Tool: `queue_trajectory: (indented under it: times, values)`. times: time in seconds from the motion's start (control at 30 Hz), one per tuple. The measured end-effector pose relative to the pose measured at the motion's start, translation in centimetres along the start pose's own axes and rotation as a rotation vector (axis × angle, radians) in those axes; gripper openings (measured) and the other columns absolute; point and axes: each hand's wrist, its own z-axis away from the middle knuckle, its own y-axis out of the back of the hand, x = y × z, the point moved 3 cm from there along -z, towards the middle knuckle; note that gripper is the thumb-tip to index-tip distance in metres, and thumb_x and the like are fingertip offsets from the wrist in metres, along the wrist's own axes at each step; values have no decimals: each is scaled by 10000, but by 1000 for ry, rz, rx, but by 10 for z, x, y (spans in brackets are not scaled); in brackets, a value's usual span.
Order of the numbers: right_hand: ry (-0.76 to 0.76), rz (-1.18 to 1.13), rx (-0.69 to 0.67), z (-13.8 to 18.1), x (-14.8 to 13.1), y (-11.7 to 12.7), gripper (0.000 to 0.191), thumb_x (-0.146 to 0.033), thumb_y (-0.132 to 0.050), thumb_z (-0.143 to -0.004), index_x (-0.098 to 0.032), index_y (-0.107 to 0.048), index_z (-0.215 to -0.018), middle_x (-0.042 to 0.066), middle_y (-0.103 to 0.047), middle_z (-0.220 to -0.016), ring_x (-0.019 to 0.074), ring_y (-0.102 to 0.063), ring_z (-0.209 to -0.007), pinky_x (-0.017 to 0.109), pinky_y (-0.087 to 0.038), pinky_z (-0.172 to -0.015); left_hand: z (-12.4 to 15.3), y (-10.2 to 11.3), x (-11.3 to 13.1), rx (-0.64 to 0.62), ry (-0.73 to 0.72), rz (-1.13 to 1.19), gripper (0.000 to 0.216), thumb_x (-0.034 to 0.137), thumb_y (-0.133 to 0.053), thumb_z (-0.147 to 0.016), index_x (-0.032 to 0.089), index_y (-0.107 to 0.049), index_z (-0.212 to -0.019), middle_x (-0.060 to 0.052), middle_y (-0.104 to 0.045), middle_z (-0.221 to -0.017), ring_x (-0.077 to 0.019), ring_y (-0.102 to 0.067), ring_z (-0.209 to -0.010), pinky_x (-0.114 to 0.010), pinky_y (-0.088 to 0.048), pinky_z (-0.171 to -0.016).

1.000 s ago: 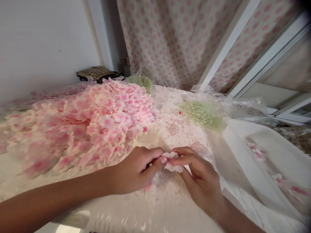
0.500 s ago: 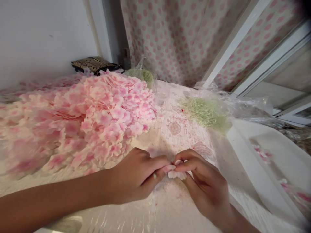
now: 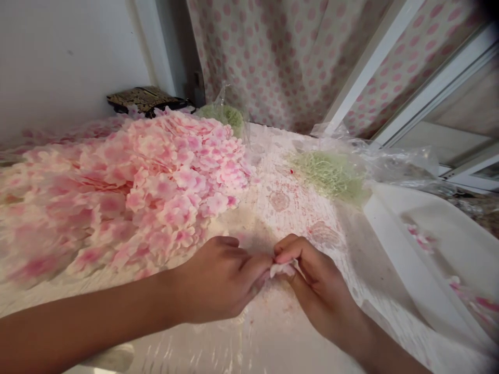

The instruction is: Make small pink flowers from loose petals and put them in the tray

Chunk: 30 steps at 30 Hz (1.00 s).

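Observation:
Over the near middle of the table, my left hand (image 3: pixel 222 280) and my right hand (image 3: pixel 317 288) meet fingertip to fingertip. Between them is a small pale pink artificial flower (image 3: pixel 284 268), its petals bunched up. My right thumb and fingers pinch it from the right. On the other side, my left thumb and index finger are closed at its left edge, hiding that part of it. To the left lies a large heap of pink artificial flowers (image 3: pixel 156 182), close beyond my left hand.
A white tray (image 3: pixel 419 283) with a few pink flowers stands at right. Clear plastic bags with pale green stringy material (image 3: pixel 331 174) and a green bundle (image 3: pixel 230 118) lie farther back. A patterned pouch (image 3: pixel 144 99) rests behind the heap. A dotted curtain (image 3: pixel 273 57) hangs beyond the table.
The flower's petals look more bunched between my fingers, and my right fingers have curled in more. A green bit seen earlier at my left fingers is now hidden. The view has shifted slightly.

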Motion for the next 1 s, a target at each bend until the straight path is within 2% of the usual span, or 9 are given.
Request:
queue_trajectory:
  times: [0.1,0.17,0.23,0.3,0.4,0.53,0.67,0.8,1.0]
  values:
    - [-43,64,108,-4,0,10,249,-45,-487,-786,-270,-546,-874,-27,-624,-869,120,-599,-827,222,-469,-685,-1,2,-8,-120,217,323,230,151,-417,-847,153,-365,-1071,55,-517,-603,-100,-480,-480,-222,-358,-478]
    - [-98,87,155,-8,-1,16,242,-46,-533,-762,-270,-600,-824,-49,-654,-799,99,-612,-751,190,-468,-646,-2,5,-10,-180,302,493,197,147,-381,-871,159,-364,-1066,53,-502,-633,-86,-478,-513,-199,-371,-506]
    - [-163,57,162,-11,-2,20,171,-97,-594,-746,-260,-632,-782,-56,-663,-715,84,-607,-640,167,-454,-564,-4,8,-12,-178,330,574,122,166,-336,-911,165,-420,-1000,33,-518,-684,-80,-496,-578,-191,-387,-560]
    - [-203,-12,156,-12,-2,20,92,-163,-638,-739,-250,-647,-766,-54,-661,-655,78,-594,-568,159,-438,-509,-5,10,-13,-134,319,596,152,177,-322,-931,161,-472,-948,17,-535,-726,-79,-509,-630,-188,-389,-599]
    - [-187,-122,116,-11,0,18,84,-177,-639,-755,-254,-659,-780,-44,-673,-677,85,-612,-603,165,-449,-533,-5,10,-14,-92,267,577,184,172,-339,-931,153,-521,-947,3,-560,-752,-86,-527,-664,-193,-393,-625]
    - [-25,-234,32,-10,-3,16,193,-81,-573,-787,-254,-656,-812,-23,-671,-786,106,-630,-729,214,-478,-646,-5,8,-12,-87,216,475,204,178,-353,-931,147,-553,-909,-6,-583,-756,-99,-552,-691,-198,-399,-632]
    - [105,-244,-43,-12,-9,16,282,11,-523,-764,-228,-666,-810,12,-608,-904,134,-602,-862,260,-465,-727,-4,8,-8,-77,96,383,196,180,-370,-925,146,-559,-886,-10,-580,-754,-106,-542,-694,-206,-400,-648]
    - [95,-274,-93,-13,-9,12,318,43,-509,-766,-228,-665,-823,16,-595,-950,131,-588,-911,254,-459,-757,-3,7,-8,-86,42,375,197,170,-354,-926,147,-539,-865,-9,-554,-733,-106,-518,-684,-207,-394,-650]
    - [39,-377,-105,-11,-9,11,214,-37,-555,-803,-221,-659,-837,19,-588,-940,115,-595,-881,234,-467,-759,-3,6,-8,-86,-10,404,164,141,-361,-911,148,-507,-837,-9,-528,-716,-107,-483,-660,-208,-380,-628]
